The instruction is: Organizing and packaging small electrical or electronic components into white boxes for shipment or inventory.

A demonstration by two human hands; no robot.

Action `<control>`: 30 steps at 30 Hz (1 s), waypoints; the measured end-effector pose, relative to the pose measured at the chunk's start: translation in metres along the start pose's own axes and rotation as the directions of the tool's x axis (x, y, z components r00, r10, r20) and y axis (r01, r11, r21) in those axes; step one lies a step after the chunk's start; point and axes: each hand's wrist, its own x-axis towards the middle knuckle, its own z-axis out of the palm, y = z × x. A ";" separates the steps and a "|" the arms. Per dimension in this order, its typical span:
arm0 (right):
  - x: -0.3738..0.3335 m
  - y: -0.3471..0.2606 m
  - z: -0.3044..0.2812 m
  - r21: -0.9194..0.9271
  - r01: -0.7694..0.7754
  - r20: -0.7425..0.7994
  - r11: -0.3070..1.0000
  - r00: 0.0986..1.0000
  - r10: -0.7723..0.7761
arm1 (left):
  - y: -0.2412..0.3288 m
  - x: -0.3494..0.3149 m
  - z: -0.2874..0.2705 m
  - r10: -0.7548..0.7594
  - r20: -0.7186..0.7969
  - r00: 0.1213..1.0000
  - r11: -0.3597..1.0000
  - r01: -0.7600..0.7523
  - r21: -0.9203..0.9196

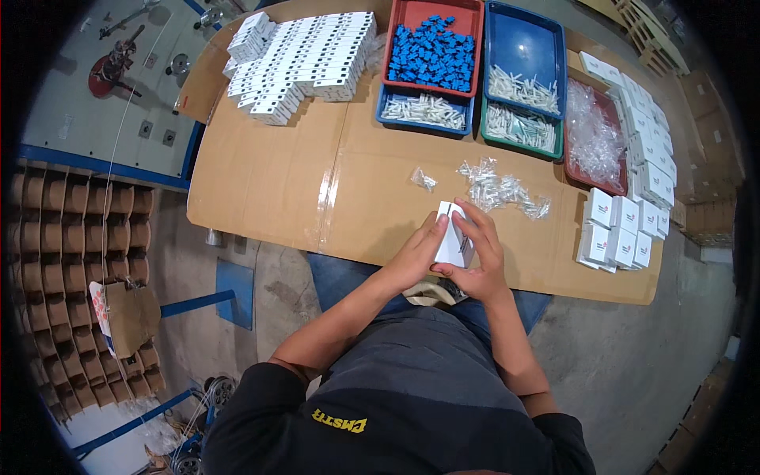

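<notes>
Close to the table's front edge, a small white box (450,247) is held between my two hands. My left hand (419,255) grips its left side, fingers along the edge. On the right side, my right hand (484,257) has its thumb low on the box and its fingers bent over the upper part. Whether the box's flap is folded down or loose is too small to tell. Just beyond my hands lie a small clear plastic packet (423,180) and a loose pile of clear packets with white pieces (499,190).
A cardboard sheet (269,190) covers the table. Stacked white boxes (305,59) stand at the far left. Behind are a red tray (389,49) of blue parts and blue trays (558,36) of white pieces. More white boxes (625,218) and a bin of clear bags (595,134) are at right.
</notes>
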 end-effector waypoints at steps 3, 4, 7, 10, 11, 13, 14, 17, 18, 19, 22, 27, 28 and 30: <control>0.004 0.003 0.002 -0.079 0.038 0.015 0.996 0.999 -0.037 | 0.006 -0.009 -0.003 0.087 0.055 0.995 0.996 -0.087 -0.008; 0.005 0.004 0.003 -0.076 0.036 0.019 0.996 0.999 -0.034 | 0.007 -0.011 -0.005 0.085 0.050 0.995 0.996 -0.084 -0.010; 0.005 0.006 0.003 -0.122 0.076 0.058 0.990 0.996 -0.069 | 0.006 -0.014 -0.011 0.093 0.079 0.993 0.995 -0.095 0.010; 0.010 -0.005 -0.003 -0.032 -0.048 0.105 0.998 0.993 0.051 | -0.001 -0.014 -0.017 0.069 0.025 0.997 0.993 -0.071 0.091; 0.013 -0.009 -0.006 0.032 -0.129 0.032 0.991 0.991 0.128 | -0.003 -0.014 -0.017 0.118 0.018 0.993 0.987 -0.119 0.103; 0.014 -0.007 -0.008 0.097 -0.208 -0.036 0.973 0.977 0.212 | -0.003 -0.015 -0.017 0.164 0.015 0.986 0.980 -0.165 0.112; 0.013 0.001 -0.009 0.103 -0.248 -0.061 0.963 0.965 0.255 | -0.001 -0.016 -0.016 0.181 0.025 0.983 0.972 -0.183 0.149; 0.029 -0.003 -0.002 0.095 -0.285 -0.106 0.954 0.950 0.295 | -0.006 -0.018 -0.018 0.169 0.037 0.985 0.956 -0.173 0.238; 0.033 -0.005 0.001 0.075 -0.286 -0.105 0.955 0.951 0.293 | -0.008 -0.019 -0.017 0.140 0.041 0.989 0.946 -0.146 0.289; 0.036 -0.006 0.004 0.057 -0.285 -0.102 0.957 0.952 0.290 | -0.009 -0.020 -0.016 0.139 0.042 0.989 0.947 -0.146 0.288; 0.038 -0.005 0.013 0.043 -0.301 -0.110 0.953 0.946 0.304 | -0.004 -0.025 -0.009 0.169 0.052 0.984 0.940 -0.177 0.291; 0.039 0.004 0.021 0.030 -0.242 -0.145 0.970 0.959 0.243 | 0.003 -0.031 -0.002 0.108 0.045 0.993 0.921 -0.117 0.372; 0.040 0.006 0.022 0.040 -0.198 -0.149 0.979 0.968 0.202 | 0.001 -0.030 -0.002 0.106 0.045 0.993 0.922 -0.115 0.370; 0.039 0.006 0.022 0.047 -0.191 -0.157 0.980 0.968 0.196 | -0.002 -0.028 -0.003 0.148 0.046 0.988 0.915 -0.154 0.374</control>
